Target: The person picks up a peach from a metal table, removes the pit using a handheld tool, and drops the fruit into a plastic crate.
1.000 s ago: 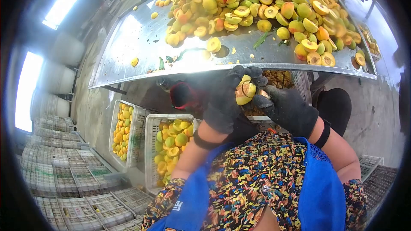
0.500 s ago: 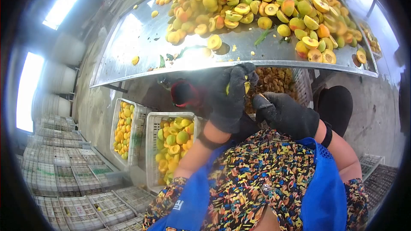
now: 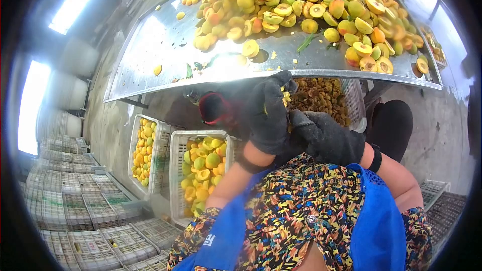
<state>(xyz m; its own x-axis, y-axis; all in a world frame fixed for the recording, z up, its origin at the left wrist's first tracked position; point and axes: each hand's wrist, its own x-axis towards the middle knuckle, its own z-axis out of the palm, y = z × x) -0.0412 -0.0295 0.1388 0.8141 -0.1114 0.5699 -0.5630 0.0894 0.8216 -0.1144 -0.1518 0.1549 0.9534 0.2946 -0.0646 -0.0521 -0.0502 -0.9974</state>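
My left hand (image 3: 269, 115), in a dark glove, is closed around a yellow piece of peach (image 3: 286, 99), most of it hidden by the fingers. My right hand (image 3: 325, 136), gloved too, is curled with its fingertips close against the left hand. What it grips, if anything, cannot be made out. Both hands are just below the near edge of a metal table (image 3: 165, 45). Heaped on that table are halved yellow and green peaches (image 3: 296, 7), some with a red blush. Behind the hands, a crate holds brown pits or scraps (image 3: 321, 101).
Two pale plastic crates, a nearer one (image 3: 175, 185) and a farther one (image 3: 156, 165), hold peaches on the floor at the left. Many stacked crates (image 3: 70, 195) stand at far left. Leaves (image 3: 306, 43) and scraps lie near the table edge. A dark-clad knee (image 3: 394, 123) is at right.
My right hand has rolled inward and pressed closer to the left one, its fingers now turned down. The left hand has shifted slightly, and less of the peach piece shows.
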